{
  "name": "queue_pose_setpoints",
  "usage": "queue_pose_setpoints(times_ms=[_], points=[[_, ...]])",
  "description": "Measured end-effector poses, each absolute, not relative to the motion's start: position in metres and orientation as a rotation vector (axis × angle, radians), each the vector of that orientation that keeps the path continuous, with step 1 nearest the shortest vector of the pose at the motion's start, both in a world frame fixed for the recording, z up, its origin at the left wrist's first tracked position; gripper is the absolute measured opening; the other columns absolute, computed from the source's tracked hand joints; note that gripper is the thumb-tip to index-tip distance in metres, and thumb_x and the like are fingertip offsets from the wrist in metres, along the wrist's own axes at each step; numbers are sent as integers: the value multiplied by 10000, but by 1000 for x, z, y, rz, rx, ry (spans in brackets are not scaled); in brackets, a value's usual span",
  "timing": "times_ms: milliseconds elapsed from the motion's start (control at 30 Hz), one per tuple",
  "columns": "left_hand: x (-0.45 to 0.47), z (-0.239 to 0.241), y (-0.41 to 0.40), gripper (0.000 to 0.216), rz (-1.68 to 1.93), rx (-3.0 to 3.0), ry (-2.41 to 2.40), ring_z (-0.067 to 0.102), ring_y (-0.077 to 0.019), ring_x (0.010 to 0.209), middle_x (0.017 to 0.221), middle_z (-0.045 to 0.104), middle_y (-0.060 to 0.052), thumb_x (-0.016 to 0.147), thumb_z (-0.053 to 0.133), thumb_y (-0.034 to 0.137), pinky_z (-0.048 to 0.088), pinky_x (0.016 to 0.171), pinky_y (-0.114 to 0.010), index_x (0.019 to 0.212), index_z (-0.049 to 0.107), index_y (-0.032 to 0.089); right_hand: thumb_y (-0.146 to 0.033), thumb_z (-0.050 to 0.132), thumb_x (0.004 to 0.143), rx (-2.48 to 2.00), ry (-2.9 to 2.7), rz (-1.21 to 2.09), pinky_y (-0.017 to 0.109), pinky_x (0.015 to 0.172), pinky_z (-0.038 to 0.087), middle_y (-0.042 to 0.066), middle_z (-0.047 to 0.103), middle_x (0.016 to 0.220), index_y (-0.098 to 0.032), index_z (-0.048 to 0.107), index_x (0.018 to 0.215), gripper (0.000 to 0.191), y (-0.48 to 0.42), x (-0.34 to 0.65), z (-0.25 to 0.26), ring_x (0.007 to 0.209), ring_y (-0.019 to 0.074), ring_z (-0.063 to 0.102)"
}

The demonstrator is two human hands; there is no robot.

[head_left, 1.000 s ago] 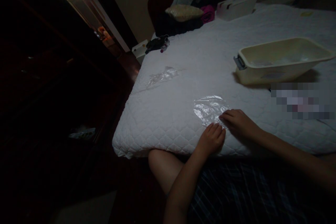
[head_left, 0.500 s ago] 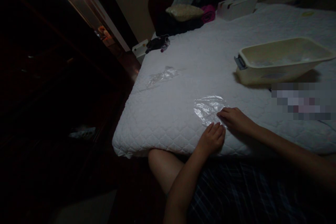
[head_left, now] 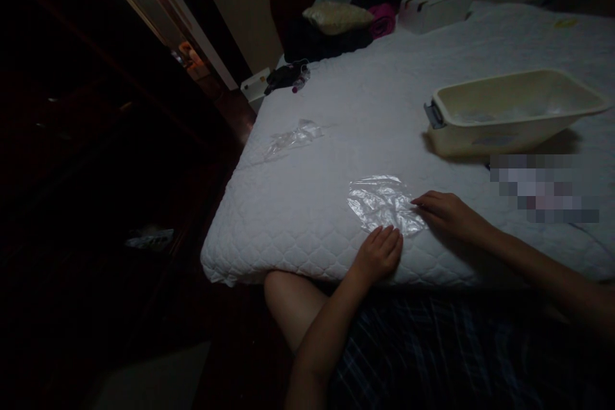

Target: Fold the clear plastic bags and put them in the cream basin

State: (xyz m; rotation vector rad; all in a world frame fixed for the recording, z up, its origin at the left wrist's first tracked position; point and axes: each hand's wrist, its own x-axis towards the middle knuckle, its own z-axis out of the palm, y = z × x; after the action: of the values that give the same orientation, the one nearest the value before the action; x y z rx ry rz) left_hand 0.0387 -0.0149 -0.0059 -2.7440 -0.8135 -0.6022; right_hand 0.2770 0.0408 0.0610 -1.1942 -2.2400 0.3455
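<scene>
A clear, crinkled plastic bag [head_left: 379, 198] lies spread on the white quilted bed cover near its front edge. My left hand [head_left: 383, 253] rests flat at the bag's lower edge, fingers stretched out and touching the plastic. At the bag's right side, my right hand [head_left: 444, 213] has thumb and fingers pinched together on the plastic. How much of the film is between those fingers is too dark to make out.
Beyond my right hand stands a cream plastic bin [head_left: 519, 122] with a grey handle clip and clear plastic inside. Another clear plastic piece [head_left: 295, 136] lies farther left. A white box [head_left: 437, 9], a pillow [head_left: 336, 18] and a magenta roll [head_left: 383, 20] are at the headboard.
My right hand has moved right, away from my left hand, and more of the bag shows between them. My left hand stays at the bag's lower edge. The view has shifted slightly.
</scene>
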Motion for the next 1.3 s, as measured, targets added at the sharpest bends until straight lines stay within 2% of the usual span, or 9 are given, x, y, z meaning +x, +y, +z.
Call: queue_pose_setpoints(times_ms=[133, 267, 467, 600, 800, 1067, 1300], points=[[44, 0, -16, 370, -733, -2715, -834, 534, -272, 1238, 1237, 618, -182, 893, 426, 204, 479, 1030, -477, 1196, 587, 67, -321, 471, 908, -1171, -2206, 409, 379, 743, 546, 98, 686, 904, -212, 685, 960, 246, 36, 299, 63, 824, 210, 651], [58, 10, -15, 367, -869, -2635, -908, 563, -268, 1198, 1207, 638, -169, 890, 444, 247, 483, 1025, -427, 1151, 608, 48, -342, 493, 905, -1108, -2209, 474, 378, 740, 560, 92, 689, 914, -224, 678, 978, 231, 34, 317, 62, 837, 212, 658], [66, 5, -14, 414, -594, -2750, -843, 494, -277, 1282, 1287, 585, -198, 905, 438, 255, 408, 1091, -450, 1232, 551, 27, -253, 478, 913, -966, -2284, 418, 382, 811, 557, 87, 700, 1052, -228, 660, 1096, 259, 37, 323, 49, 960, 210, 658], [65, 2, -17, 438, -499, -2771, -870, 473, -278, 1301, 1309, 568, -203, 906, 452, 273, 401, 1096, -452, 1264, 523, 30, -201, 490, 897, -833, -2354, 442, 383, 820, 553, 55, 707, 1084, -266, 645, 1146, 301, 43, 325, 39, 970, 200, 661], [66, 9, -19, 434, -518, -2751, -903, 497, -281, 1275, 1300, 575, -189, 916, 443, 303, 426, 1077, -426, 1245, 537, 36, -241, 503, 895, -894, -2355, 529, 373, 759, 564, 50, 720, 954, -267, 677, 1060, 241, 47, 324, 35, 875, 196, 672], [65, 12, -19, 419, -464, -2762, -899, 486, -270, 1287, 1306, 577, -169, 921, 427, 302, 427, 1074, -433, 1245, 545, 64, -290, 527, 887, -869, -2343, 600, 369, 784, 553, 62, 717, 979, -254, 668, 1058, 224, 46, 323, 41, 909, 204, 664], [64, 12, -19, 429, -472, -2764, -873, 482, -273, 1290, 1327, 560, -171, 926, 430, 306, 382, 1108, -430, 1263, 524, 57, -328, 493, 905, -925, -2394, 550, 382, 759, 519, 72, 706, 911, -220, 670, 960, 215, 52, 310, 50, 850, 207, 645]])
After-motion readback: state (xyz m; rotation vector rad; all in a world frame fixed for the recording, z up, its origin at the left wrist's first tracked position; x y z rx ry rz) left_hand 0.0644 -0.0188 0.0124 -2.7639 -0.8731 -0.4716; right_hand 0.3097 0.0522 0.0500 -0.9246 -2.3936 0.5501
